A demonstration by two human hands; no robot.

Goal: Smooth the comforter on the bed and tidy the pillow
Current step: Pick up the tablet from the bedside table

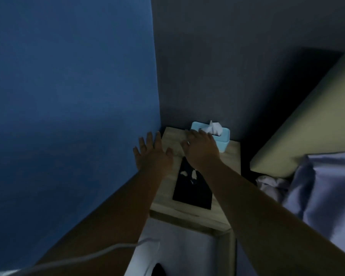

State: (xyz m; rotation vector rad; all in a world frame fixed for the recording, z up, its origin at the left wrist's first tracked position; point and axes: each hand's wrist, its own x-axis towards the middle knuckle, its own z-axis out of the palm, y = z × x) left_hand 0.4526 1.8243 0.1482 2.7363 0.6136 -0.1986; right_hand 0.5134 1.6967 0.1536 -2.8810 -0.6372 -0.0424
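Note:
Both my arms reach forward over a wooden nightstand (232, 156) in the room's corner. My left hand (151, 154) is spread flat with fingers apart at the nightstand's left edge, holding nothing. My right hand (201, 148) hovers palm down, fingers apart, just in front of a light blue tissue box (223, 139). The pale lavender comforter (327, 192) lies rumpled at the right edge. A white crumpled cloth (271, 183) shows beside it. No pillow can be clearly made out.
A yellow-green padded headboard (311, 126) slants up at the right. A black flat item with white marks (193, 190) lies on the nightstand. A blue wall (68, 96) is on the left, a grey wall (227, 56) behind. A white cable (100, 255) crosses the lower left.

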